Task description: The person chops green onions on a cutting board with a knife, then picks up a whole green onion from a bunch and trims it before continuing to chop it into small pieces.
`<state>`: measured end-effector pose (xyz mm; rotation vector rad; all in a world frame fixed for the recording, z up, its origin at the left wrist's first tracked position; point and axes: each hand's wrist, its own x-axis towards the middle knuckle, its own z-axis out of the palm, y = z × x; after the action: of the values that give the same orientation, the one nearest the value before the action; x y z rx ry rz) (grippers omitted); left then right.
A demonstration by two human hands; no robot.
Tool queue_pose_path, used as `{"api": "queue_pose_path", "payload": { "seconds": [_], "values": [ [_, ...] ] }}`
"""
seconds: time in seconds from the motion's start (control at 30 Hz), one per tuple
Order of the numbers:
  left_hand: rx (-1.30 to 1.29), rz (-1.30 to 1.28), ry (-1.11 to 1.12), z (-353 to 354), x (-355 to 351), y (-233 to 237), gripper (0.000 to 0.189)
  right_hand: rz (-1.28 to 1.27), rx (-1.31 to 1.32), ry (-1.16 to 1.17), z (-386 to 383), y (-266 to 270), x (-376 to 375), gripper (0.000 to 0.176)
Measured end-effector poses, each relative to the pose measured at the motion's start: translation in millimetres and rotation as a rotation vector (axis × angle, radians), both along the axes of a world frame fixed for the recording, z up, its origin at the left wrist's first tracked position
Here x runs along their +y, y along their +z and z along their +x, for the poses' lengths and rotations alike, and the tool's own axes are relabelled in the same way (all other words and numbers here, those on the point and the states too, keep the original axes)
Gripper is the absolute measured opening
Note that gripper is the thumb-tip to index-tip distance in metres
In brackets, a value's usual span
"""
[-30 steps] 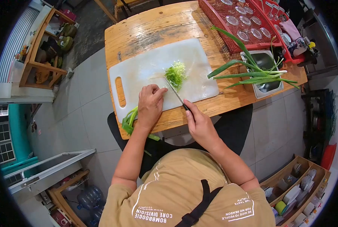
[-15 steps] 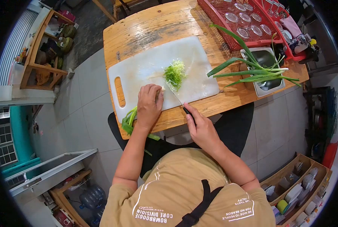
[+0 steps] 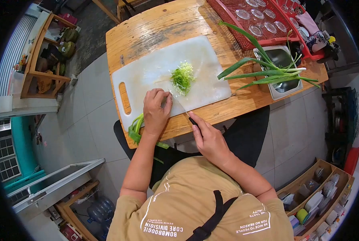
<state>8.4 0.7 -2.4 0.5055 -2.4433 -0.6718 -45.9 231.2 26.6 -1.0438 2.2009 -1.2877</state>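
Observation:
A white cutting board [image 3: 141,74] lies on the wooden table. My left hand [image 3: 156,110] is closed on a green onion [image 3: 136,124], whose green leaves hang past the board's near left edge; its cut end is mostly hidden by my fingers. In my right hand [image 3: 211,138] is a knife [image 3: 182,107], gripped by its black handle. The blade points up and left over the board, its tip close to my left fingertips. Just beyond the blade sits a small pile of chopped green onion [image 3: 182,78], pale on one side and green on the other.
At the table's right, whole green onions [image 3: 274,74] lie across a metal container [image 3: 287,95]. Behind it stands a red crate [image 3: 274,41] of upturned glasses [image 3: 255,30]. The near table edge [image 3: 175,134] runs close to my body.
My right hand and the knife have shifted slightly left, with the blade now nearer my left fingertips. The whole view has moved a little. Both hands keep their holds.

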Motion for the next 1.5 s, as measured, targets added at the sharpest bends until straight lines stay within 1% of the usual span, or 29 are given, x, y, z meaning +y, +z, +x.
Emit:
{"api": "queue_pose_path", "payload": {
  "seconds": [0.23,0.53,0.73,0.93,1.0,1.23,1.33,1.4,1.5],
  "values": [
    [0.027,0.019,0.010,-0.9,0.1,0.6,0.010,-0.030,0.000,-0.011,3.2,-2.3,0.1,0.048],
    [0.024,0.022,-0.001,-0.9,-1.1,0.0,0.010,0.017,-0.024,0.001,4.1,-4.2,-2.6,0.047],
    [0.019,0.026,-0.003,-0.8,-2.3,-1.1,0.010,-0.020,-0.011,0.003,3.1,-6.4,-7.2,0.048],
    [0.011,0.051,-0.002,-0.3,-2.8,-1.2,0.011,0.077,-0.058,0.029,-3.4,1.1,-17.4,0.045],
    [0.005,0.051,-0.006,-0.3,-2.9,-1.5,0.011,0.053,0.021,0.024,-3.4,-6.0,-21.7,0.045],
    [0.008,0.058,-0.013,-0.1,-3.5,-1.2,0.011,0.074,0.022,0.033,-3.6,-3.0,-14.0,0.045],
    [-0.003,0.053,-0.017,-0.2,-4.1,-1.3,0.011,0.065,-0.001,0.049,-8.5,-8.9,-19.2,0.045],
    [-0.012,0.049,-0.014,-0.5,-4.4,-1.5,0.011,0.004,0.036,0.044,-10.8,-18.8,-26.9,0.048],
    [0.000,0.062,-0.025,0.2,-6.3,-1.8,0.011,-0.039,0.056,0.043,-9.0,-17.4,-22.0,0.047]
  ]
}}
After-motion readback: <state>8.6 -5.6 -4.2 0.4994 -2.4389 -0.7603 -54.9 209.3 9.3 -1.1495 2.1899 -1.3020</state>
